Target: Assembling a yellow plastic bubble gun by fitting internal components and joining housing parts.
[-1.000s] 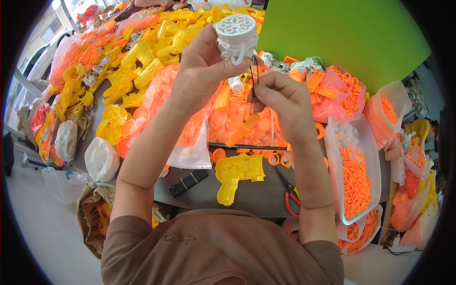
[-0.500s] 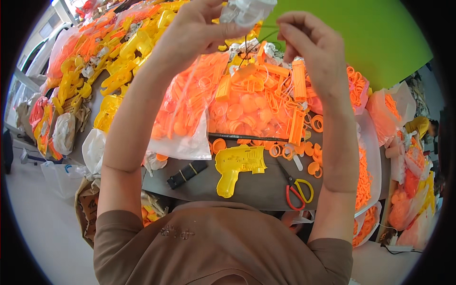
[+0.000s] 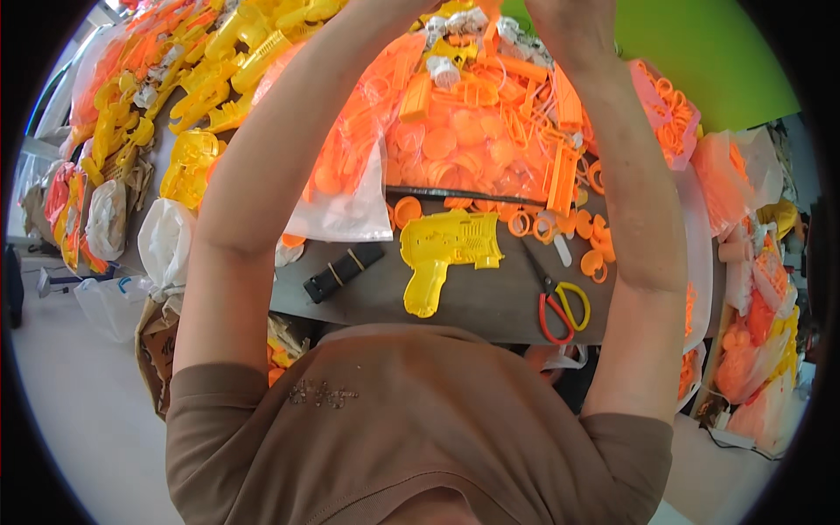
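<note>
Both arms reach far forward, and the top edge cuts off the fingers. Of my left hand [image 3: 409,5] only the wrist side shows; whatever it holds is out of view. My right hand [image 3: 573,24] is up beside the green surface, its fingertips hidden too. Below them lies a heap of orange plastic parts [image 3: 455,131], partly in clear bags, with a white ribbed round piece [image 3: 444,72] on top. Nearer me, a yellow toy gun half-shell [image 3: 429,278] rests on the grey table [image 3: 490,319]. Scissors [image 3: 560,306] with red and yellow handles lie to its right.
A black bundle tied with a band [image 3: 344,273] lies left of the shell. Loose orange rings and discs [image 3: 598,236] sit at the right. Yellow shells [image 3: 188,166] pile up far left, and a clear bin [image 3: 697,236] stands at the right edge. A green board [image 3: 700,61] is behind.
Both hands have moved up and forward, nearly out of the picture. The clear plastic piece in my left hand and the dark cord by my right have left view. The view has shifted.
</note>
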{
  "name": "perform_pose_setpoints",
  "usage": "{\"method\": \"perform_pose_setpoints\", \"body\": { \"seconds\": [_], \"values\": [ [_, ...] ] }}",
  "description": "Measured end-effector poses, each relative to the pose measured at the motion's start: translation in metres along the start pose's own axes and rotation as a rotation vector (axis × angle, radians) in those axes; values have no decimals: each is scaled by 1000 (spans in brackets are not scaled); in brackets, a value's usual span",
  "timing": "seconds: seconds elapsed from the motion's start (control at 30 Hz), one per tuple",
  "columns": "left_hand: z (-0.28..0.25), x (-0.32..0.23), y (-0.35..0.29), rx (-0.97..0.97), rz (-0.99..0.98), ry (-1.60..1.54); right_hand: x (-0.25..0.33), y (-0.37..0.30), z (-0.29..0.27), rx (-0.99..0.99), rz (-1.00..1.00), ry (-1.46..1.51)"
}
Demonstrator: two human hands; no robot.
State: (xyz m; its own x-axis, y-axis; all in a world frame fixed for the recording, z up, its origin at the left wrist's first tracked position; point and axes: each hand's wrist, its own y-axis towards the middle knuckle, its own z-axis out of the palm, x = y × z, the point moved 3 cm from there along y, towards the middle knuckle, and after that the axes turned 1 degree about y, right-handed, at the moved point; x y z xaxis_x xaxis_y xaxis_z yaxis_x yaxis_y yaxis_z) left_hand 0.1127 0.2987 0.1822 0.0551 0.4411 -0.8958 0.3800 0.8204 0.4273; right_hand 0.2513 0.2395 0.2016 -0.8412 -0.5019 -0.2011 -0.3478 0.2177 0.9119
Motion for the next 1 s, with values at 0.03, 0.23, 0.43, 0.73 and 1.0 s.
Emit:
{"method": "perform_pose_setpoints", "body": {
  "seconds": [0.03,0.23,0.43,0.73,1.0],
  "values": [
    [2,4,-20,9,-82,-27,11,-12,-5,15,17,6],
    [10,55,-126,224,23,183,83,-116,-48,127,1418,1486],
    [21,47,-187,404,-148,254,140,-194,-66,199,1953,1865],
    [34,57,-212,320,-240,207,142,-205,-69,750,1520,1014],
    [37,87,-237,119,-444,-51,166,-205,-69,648,1700,827]
  ]
}}
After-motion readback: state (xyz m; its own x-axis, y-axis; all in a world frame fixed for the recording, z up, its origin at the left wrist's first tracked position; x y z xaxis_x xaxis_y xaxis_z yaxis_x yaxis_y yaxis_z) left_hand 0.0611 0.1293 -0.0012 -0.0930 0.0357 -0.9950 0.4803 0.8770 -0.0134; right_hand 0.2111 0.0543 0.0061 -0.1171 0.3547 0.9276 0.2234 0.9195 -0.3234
